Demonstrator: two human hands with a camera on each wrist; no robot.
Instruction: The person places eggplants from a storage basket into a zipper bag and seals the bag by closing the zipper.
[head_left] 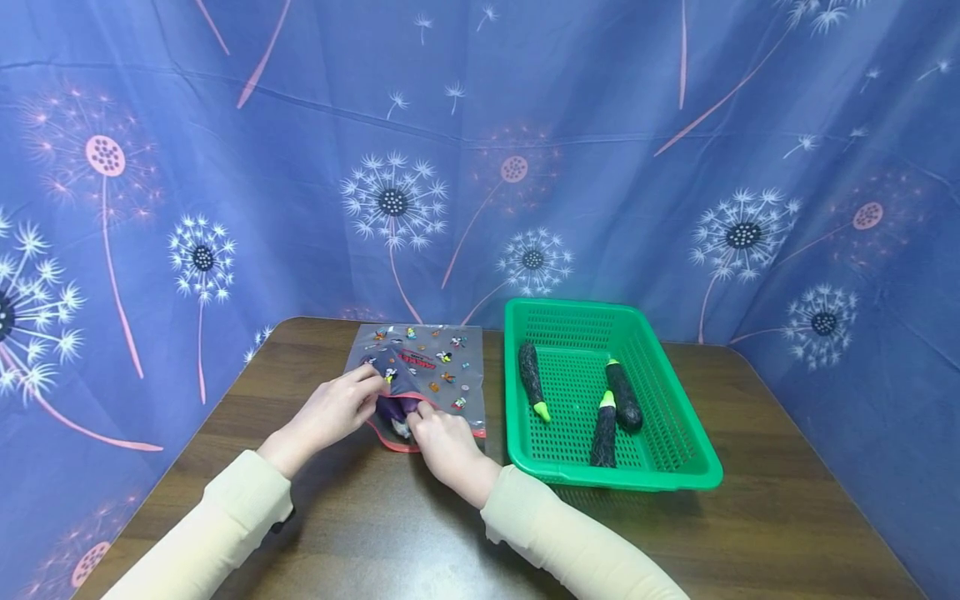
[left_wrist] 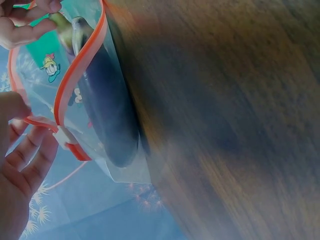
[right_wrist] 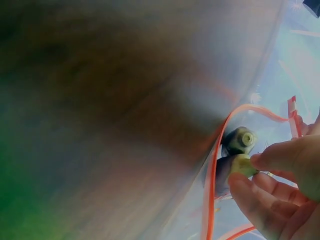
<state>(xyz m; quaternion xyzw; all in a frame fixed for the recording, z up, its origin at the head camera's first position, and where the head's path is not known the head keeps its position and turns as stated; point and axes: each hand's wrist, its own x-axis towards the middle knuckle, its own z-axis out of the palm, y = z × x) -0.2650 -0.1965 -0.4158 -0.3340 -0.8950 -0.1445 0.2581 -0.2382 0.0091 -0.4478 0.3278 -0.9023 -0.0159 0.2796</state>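
Observation:
A clear zip bag (head_left: 467, 375) printed with cartoon figures lies on the table, its red-edged mouth spread toward me. Inside are two dark purple eggplants (left_wrist: 107, 107), side by side with their stem ends at the mouth. My left hand (head_left: 341, 408) pinches the zip strip (left_wrist: 60, 102) close to its white slider (left_wrist: 62, 136). Reaching into the mouth, my right hand (head_left: 450, 446) pinches the pale green stem end of one eggplant (right_wrist: 241, 166) between thumb and finger. The other eggplant's cut stem (right_wrist: 246, 139) shows just beside it.
To the right stands a green slotted basket (head_left: 517, 454). It holds three dark, long vegetables with bright green ends: one at the left (head_left: 529, 375), two at the right (head_left: 624, 400). The brown wooden table (head_left: 352, 533) backs onto a blue dandelion-print cloth (head_left: 600, 108).

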